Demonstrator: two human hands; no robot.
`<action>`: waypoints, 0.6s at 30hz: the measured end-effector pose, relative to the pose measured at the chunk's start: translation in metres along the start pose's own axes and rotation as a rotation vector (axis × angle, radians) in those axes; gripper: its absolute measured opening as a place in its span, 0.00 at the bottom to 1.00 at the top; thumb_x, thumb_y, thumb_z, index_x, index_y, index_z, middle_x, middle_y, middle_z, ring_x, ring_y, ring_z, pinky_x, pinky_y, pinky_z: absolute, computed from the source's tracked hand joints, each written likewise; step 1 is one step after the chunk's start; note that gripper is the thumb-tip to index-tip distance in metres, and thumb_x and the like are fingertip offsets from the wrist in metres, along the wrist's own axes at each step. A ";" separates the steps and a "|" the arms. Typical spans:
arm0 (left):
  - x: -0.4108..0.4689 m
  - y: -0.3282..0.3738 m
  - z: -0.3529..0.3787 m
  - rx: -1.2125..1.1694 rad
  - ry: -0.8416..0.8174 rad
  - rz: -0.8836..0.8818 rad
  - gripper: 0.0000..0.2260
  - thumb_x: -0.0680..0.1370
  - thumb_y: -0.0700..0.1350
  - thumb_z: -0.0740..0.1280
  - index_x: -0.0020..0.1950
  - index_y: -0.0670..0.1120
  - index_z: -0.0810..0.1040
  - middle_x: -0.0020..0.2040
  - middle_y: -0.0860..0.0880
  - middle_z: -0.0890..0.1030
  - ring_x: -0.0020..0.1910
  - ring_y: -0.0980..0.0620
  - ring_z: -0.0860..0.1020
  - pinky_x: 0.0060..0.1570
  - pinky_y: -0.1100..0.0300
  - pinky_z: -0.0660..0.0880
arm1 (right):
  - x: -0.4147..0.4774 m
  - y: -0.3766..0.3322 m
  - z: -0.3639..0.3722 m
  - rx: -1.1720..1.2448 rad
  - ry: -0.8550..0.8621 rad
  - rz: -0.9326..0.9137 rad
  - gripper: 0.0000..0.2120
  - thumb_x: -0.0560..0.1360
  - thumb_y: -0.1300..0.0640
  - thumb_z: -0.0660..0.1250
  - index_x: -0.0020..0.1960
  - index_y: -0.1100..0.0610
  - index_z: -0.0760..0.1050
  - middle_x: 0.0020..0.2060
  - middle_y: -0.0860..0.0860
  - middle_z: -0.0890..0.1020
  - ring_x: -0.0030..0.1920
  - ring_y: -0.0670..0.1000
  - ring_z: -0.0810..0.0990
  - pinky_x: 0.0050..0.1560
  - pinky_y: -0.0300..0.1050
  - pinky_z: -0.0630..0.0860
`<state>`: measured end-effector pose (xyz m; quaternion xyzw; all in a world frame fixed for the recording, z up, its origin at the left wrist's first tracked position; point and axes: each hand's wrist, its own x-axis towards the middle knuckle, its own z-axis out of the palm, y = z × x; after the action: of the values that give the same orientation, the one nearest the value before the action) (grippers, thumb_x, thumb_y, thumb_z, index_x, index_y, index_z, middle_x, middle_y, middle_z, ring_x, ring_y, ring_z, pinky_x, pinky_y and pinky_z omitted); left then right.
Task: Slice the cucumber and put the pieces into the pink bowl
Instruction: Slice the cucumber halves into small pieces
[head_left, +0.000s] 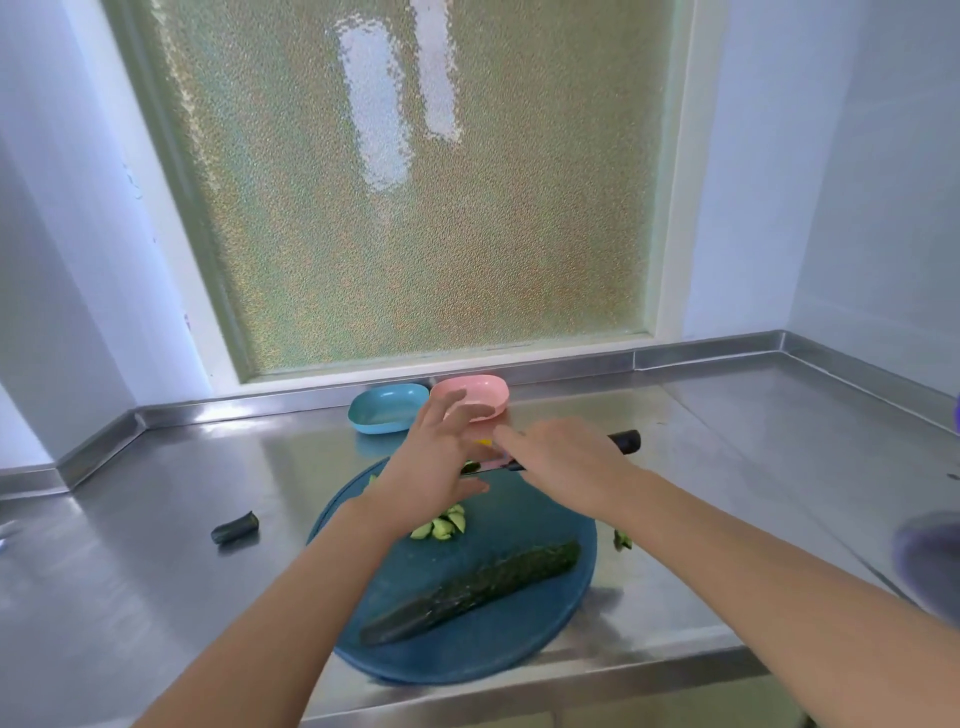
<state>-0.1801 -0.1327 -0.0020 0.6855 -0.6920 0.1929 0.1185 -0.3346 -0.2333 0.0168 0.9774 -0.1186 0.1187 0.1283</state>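
Head view: looks down on a brushed stainless-steel counter (171, 519) set in a corner, below a frosted, pebbled glass window (405, 197).
Cucumber: long dark-green cucumber (472, 592) lies slantwise on the near half of a round dark-blue cutting board (519, 649), cut end toward the right, touched by neither hand.
Cut pieces: small heap of pale-green cut pieces (444, 525) sits on the board just beyond the cucumber, partly hidden by the left wrist.
Pink bowl: shallow oval pink bowl (483, 389) stands at the back of the counter against the steel upstand; its inside is partly hidden by fingers.
Blue bowl: matching light-blue oval bowl (387, 410) stands just left of the pink one.
Left hand: left hand (441, 462) is raised over the far edge of the board, fingers spread apart and straight, gripping nothing.
Right hand: right hand (566, 467) is wrapped round a black-handled knife (626, 441), forefinger stretched toward the blade; the handle's butt sticks out to the right and the blade points left toward the other hand.
Strays: dark cucumber stub (235, 527) lies on the counter left of the board; a small green scrap (622, 540) lies just off its right edge.
Right edge: blurred purple object (930, 561), too unclear to identify.
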 end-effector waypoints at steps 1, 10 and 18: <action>0.000 -0.001 0.003 -0.026 0.012 0.021 0.16 0.62 0.44 0.78 0.49 0.51 0.85 0.60 0.44 0.77 0.62 0.33 0.70 0.63 0.40 0.66 | 0.000 0.001 0.001 0.004 -0.002 0.003 0.11 0.78 0.61 0.59 0.60 0.57 0.65 0.39 0.55 0.75 0.37 0.58 0.75 0.32 0.49 0.68; -0.014 -0.032 0.024 0.033 0.042 -0.032 0.10 0.60 0.45 0.81 0.38 0.52 0.86 0.52 0.48 0.83 0.57 0.37 0.77 0.52 0.43 0.77 | -0.001 0.006 0.007 0.050 -0.055 0.020 0.06 0.78 0.59 0.59 0.54 0.57 0.64 0.41 0.56 0.78 0.37 0.58 0.77 0.33 0.50 0.72; -0.032 -0.056 0.025 0.049 0.014 -0.124 0.12 0.59 0.44 0.82 0.39 0.51 0.86 0.51 0.46 0.84 0.57 0.36 0.77 0.53 0.45 0.75 | -0.015 0.031 -0.002 0.072 -0.065 0.049 0.06 0.79 0.54 0.60 0.50 0.52 0.63 0.41 0.50 0.76 0.40 0.53 0.76 0.39 0.50 0.74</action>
<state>-0.1213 -0.1137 -0.0320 0.7285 -0.6424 0.2067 0.1182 -0.3570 -0.2590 0.0214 0.9815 -0.1424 0.0942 0.0860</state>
